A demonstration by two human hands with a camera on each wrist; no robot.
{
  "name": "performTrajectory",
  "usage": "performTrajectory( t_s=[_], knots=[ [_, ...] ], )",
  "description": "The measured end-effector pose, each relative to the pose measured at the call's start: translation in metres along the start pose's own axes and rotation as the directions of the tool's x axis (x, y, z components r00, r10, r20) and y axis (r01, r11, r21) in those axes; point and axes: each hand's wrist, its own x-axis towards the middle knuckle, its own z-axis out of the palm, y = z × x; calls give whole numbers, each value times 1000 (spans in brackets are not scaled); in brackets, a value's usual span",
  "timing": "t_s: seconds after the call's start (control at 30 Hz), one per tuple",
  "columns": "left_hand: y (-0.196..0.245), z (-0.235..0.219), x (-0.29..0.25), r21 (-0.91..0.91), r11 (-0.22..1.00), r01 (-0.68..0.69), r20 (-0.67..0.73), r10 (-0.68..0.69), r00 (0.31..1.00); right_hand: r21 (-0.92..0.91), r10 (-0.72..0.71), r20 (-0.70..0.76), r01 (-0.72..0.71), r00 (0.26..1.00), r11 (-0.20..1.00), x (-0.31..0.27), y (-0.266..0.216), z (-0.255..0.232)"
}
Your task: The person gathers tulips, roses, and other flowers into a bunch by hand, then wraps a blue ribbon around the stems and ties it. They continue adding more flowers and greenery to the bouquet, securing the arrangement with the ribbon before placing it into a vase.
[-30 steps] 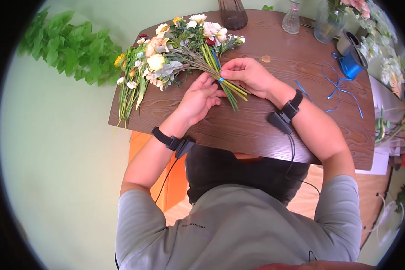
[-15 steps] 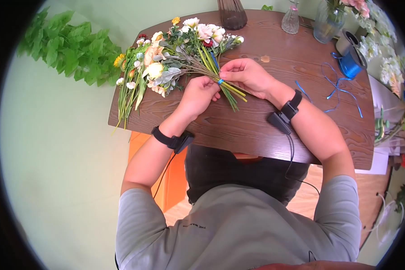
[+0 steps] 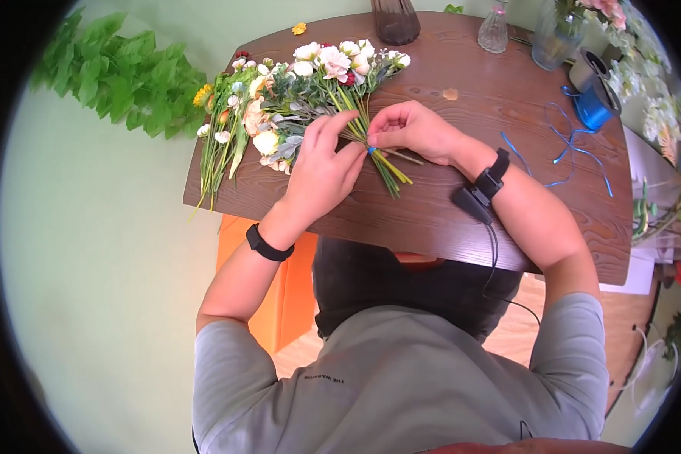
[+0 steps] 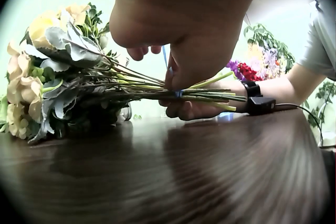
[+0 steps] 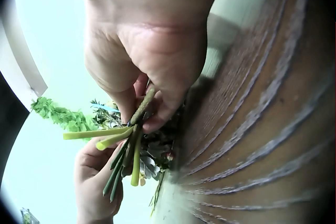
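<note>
On the curved, dark brown wooden table (image 3: 431,212), a round bouquet of cream and white flowers (image 3: 334,64) is lying left of centre, its stems pointing right and near. Left of it, a loose bunch of long green stems (image 3: 218,163) is resting. A brown ribbed vase (image 3: 396,24), a clear glass bottle (image 3: 493,33) and a wide clear glass vase (image 3: 550,45) are standing along the far side, left to right. A blue ribbon spool (image 3: 596,107) is sitting far right.

So the table (image 3: 461,204) by both hands looks like dark wood, pretty glossy with visible grain. Vase (image 3: 494,32) beyond the right hand is clear ribbed glass, spool ribbon (image 3: 596,107) shiny blue.
</note>
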Motion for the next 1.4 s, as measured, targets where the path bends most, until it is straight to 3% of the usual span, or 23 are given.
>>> performTrajectory(
  t_s=[0.3,0.5,0.6,1.07,1.4],
  knots=[
    [-12,2,5,-88,991,-97,60,102,993,-47,30,33,-29,999,998,-2,-1,1],
    [-24,11,0,-245,969,-46,49,60,997,-28,-3,51,4,999,1000,0,4,-1],
    [-26,14,-1,-252,965,-73,-2,75,997,-54,2,49,0,999,999,0,3,-1],
    [-28,7,3,-252,962,-102,28,113,993,-45,22,43,-20,999,999,0,2,1],
    [-28,9,4,-247,966,-80,44,94,995,-153,0,76,11,997,988,-2,0,0]
  ],
)
